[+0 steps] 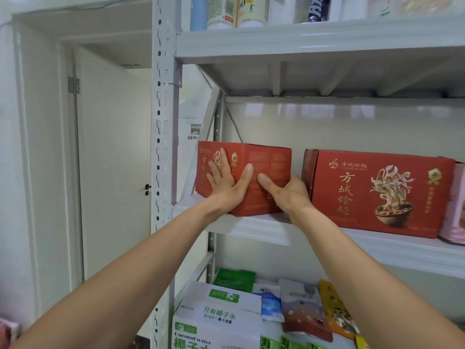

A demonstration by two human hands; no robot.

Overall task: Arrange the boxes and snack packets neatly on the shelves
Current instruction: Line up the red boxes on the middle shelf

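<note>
With your left hand [224, 182] flat against the stiff, probably light red box [266, 167] and your right hand [286, 195] clasping its right edge, steer it by opposite sides.

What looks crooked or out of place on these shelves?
The left red box on the middle shelf sits turned, a corner pointing outward, while the right red box faces front. The left hand presses flat on the turned one; the right hand grips its side. Below, snack packets lean at mixed angles.
</note>
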